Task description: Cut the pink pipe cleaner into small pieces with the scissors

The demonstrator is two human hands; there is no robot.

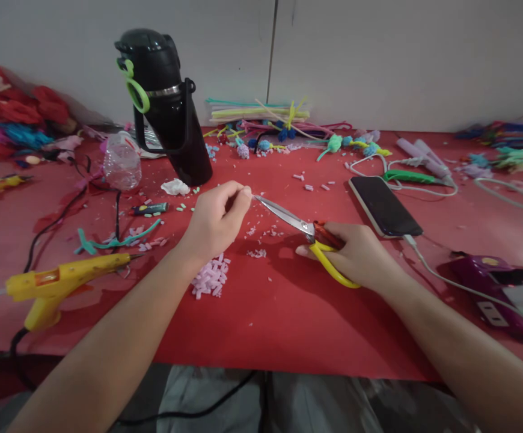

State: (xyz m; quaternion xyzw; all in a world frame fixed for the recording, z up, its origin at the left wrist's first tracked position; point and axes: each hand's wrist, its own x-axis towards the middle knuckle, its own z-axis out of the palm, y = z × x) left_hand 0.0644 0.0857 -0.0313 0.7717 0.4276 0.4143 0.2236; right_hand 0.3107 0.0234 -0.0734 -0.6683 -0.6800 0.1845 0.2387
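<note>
My right hand [354, 249] grips a pair of scissors [288, 216] with yellow and red handles. Their blades look closed or nearly so and point left. The tips reach the pinched thumb and forefinger of my left hand [220, 216], raised over the red table. Whatever sits in that pinch is too small to make out. Below my left wrist lies a pile of short lilac pieces [211, 278], cut from something fuzzy. Fine lilac clippings [256, 253] are scattered under the blades.
Left of my arm lies a yellow glue gun [67, 276]. A black flask [166, 108] stands behind my left hand, near a clear plastic bottle [122, 161]. On the right are a plugged-in phone [385, 205] and a purple power strip [491, 288]. Pipe cleaners [261, 112] lie along the wall.
</note>
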